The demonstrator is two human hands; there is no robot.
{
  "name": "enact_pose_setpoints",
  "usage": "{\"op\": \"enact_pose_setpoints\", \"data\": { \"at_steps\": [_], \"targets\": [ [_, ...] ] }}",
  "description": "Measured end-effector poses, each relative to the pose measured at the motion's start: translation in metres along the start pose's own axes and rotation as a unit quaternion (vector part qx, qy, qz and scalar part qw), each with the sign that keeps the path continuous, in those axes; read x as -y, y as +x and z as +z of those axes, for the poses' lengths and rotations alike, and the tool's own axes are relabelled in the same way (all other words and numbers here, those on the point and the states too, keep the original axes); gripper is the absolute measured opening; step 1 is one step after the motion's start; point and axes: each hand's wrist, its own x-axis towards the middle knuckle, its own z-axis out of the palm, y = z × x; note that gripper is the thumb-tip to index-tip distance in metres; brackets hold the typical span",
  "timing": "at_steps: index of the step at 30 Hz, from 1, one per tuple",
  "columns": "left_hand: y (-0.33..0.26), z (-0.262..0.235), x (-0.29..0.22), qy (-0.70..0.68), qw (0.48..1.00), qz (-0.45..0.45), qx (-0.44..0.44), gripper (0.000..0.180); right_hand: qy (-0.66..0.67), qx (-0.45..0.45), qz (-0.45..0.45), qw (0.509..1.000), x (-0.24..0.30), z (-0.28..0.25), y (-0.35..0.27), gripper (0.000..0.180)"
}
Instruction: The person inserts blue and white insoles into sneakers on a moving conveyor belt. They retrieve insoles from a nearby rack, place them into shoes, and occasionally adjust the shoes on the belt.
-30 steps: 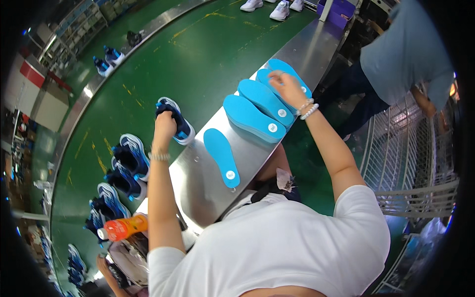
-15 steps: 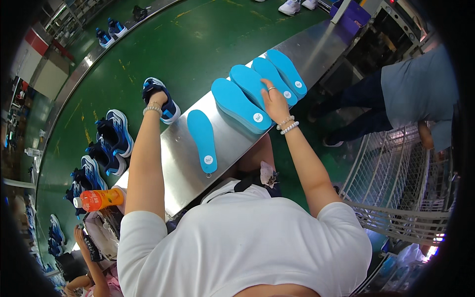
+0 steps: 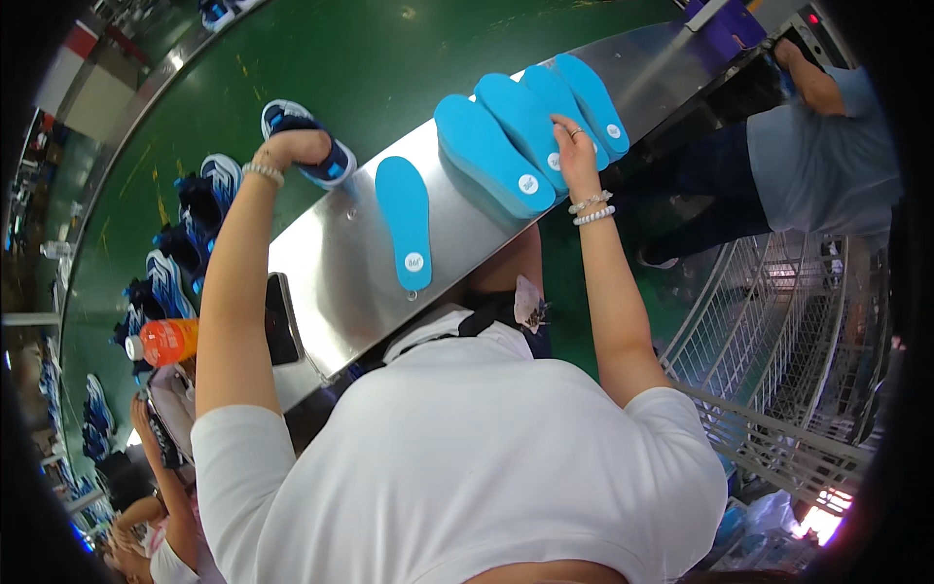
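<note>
My left hand (image 3: 300, 148) is bent over a navy-and-white sneaker (image 3: 282, 112) at the far left edge of the metal table. Its fingers are hidden in the shoe opening and it appears to grip the shoe. My right hand (image 3: 576, 156) rests with stretched fingers on the second of several stacks of blue insoles (image 3: 508, 112), touching the top one near its edge; no insole is lifted. Left of it stands the nearest insole stack (image 3: 486, 151). A single blue insole (image 3: 404, 214), with a round white label, lies flat between my two hands.
The metal table (image 3: 321, 311) runs up to the right. Navy sneakers (image 3: 204, 209) stand along the green surface at left, beyond an orange drink bottle (image 3: 170, 343). A dark phone-like slab (image 3: 283, 326) lies beside my left arm. A wire cart (image 3: 749, 331) and a person (image 3: 808, 165) are at right.
The view has shifted, so the table sits higher in the picture. My left hand has turned over the sneaker. My right fingers have slid toward the right edge of the second stack.
</note>
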Motion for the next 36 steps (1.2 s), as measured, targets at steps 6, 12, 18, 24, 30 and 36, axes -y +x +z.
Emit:
{"op": "enact_pose_setpoints", "data": {
  "at_steps": [6,12,18,24,30,36],
  "targets": [
    [0.010,-0.001,-0.024,0.183,0.964,-0.179,0.065,0.013,-0.020,-0.005,0.016,1.000,-0.003,0.000,0.000,0.028],
    [0.057,-0.060,-0.107,0.119,0.773,-0.598,-0.175,0.015,-0.251,0.043,-0.052,0.966,0.017,0.001,-0.007,0.067],
    [0.119,-0.123,-0.110,-0.063,0.823,-0.415,-0.382,0.027,-0.255,0.048,-0.020,0.965,0.030,0.000,-0.007,0.073],
    [0.212,-0.126,-0.009,-0.097,0.878,-0.323,-0.339,0.041,-0.260,0.057,0.029,0.963,0.040,0.000,-0.007,0.069],
    [0.329,-0.140,0.110,-0.029,0.906,-0.288,-0.309,0.055,-0.278,0.033,-0.006,0.960,0.037,-0.002,-0.009,0.071],
    [0.401,-0.119,0.190,-0.072,0.896,-0.318,-0.302,0.050,-0.292,0.081,0.015,0.953,0.042,-0.007,-0.010,0.068]
  ]
}}
